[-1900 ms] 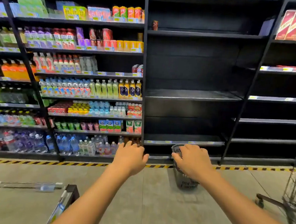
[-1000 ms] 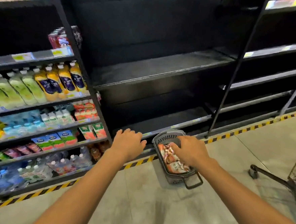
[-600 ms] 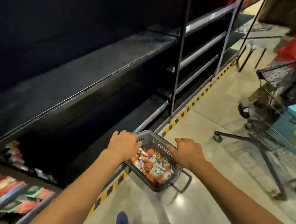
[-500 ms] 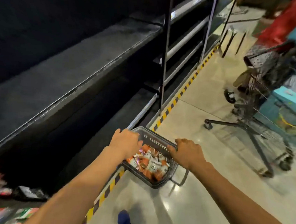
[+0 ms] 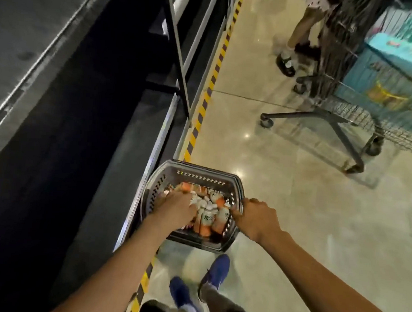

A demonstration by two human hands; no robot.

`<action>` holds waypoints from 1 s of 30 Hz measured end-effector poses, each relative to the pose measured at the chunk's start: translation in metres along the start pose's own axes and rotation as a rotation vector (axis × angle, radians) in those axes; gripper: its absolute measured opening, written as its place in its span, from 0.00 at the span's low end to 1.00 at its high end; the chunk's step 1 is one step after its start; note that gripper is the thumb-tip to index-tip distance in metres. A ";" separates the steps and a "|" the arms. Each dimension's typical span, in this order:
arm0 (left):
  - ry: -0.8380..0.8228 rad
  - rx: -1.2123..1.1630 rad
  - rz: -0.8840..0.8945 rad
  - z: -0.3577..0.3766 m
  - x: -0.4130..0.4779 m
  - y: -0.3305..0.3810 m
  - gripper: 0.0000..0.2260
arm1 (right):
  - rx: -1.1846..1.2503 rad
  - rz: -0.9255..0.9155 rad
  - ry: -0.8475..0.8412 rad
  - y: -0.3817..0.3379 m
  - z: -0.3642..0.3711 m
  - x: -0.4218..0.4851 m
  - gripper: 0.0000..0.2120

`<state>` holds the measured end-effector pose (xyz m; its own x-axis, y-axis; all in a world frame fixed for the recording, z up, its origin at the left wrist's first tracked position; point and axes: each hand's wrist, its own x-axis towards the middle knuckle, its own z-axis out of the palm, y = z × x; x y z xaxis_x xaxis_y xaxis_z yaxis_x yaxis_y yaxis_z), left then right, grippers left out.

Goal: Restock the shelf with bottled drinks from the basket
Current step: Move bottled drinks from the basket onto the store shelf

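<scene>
1. Low centre of the frame: the basket [image 5: 237,182] sits on the floor [image 5: 292,235], right against the shelf [image 5: 114,198] edge on its left.
2. We see bottled drinks [image 5: 206,219] piled inside it.
3. Our left hand [image 5: 175,208] is down in the basket on the bottles; our right hand [image 5: 256,216] is on its right rim.
4. Our shoes [image 5: 216,271] are just below the basket.
5. Upper right: a shopping cart [image 5: 365,94] with boxes [image 5: 395,79] in it, and another person's legs [image 5: 299,33] to its left.

Bare forearms, no sleeves, no watch or rings visible. Blue sneakers [image 5: 216,271] with pale grey socks [image 5: 206,292]. Dark shorts [image 5: 151,310] at frame bottom.
</scene>
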<state>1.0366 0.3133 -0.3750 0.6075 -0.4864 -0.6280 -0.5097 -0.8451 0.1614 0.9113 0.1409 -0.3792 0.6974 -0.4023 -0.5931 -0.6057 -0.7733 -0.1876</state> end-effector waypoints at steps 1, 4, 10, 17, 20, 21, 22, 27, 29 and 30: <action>-0.020 -0.022 -0.004 0.011 0.020 -0.008 0.19 | 0.032 0.012 -0.018 -0.002 0.013 0.019 0.23; -0.103 -0.170 -0.094 0.057 0.093 -0.035 0.22 | 0.313 0.091 -0.075 -0.009 0.066 0.082 0.22; -0.180 -0.770 -0.348 0.186 0.256 -0.075 0.26 | 0.842 0.410 -0.158 -0.026 0.233 0.215 0.28; -0.128 -1.009 -0.579 0.354 0.401 -0.117 0.37 | 0.889 0.551 0.005 -0.033 0.430 0.324 0.31; -0.097 -1.024 -0.610 0.405 0.435 -0.122 0.39 | 0.738 0.607 0.157 -0.041 0.468 0.348 0.33; -0.077 -1.013 -0.602 0.414 0.442 -0.121 0.40 | 0.654 0.645 0.185 -0.046 0.473 0.354 0.34; -0.058 -0.997 -0.595 0.420 0.447 -0.120 0.41 | 0.554 0.691 0.198 -0.051 0.476 0.359 0.33; -0.061 -1.051 -0.564 0.432 0.458 -0.125 0.41 | 0.425 0.657 0.204 -0.049 0.481 0.365 0.31; -0.083 -1.120 -0.536 0.429 0.450 -0.133 0.37 | 0.538 0.556 0.213 -0.042 0.482 0.361 0.33; -0.082 -1.150 -0.525 0.425 0.443 -0.136 0.36 | 0.627 0.507 0.201 -0.039 0.477 0.358 0.34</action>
<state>1.1164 0.3076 -0.9987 0.5152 -0.0550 -0.8553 0.6274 -0.6557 0.4201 1.0019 0.2612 -0.9577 0.3016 -0.7546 -0.5828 -0.9246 -0.0822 -0.3720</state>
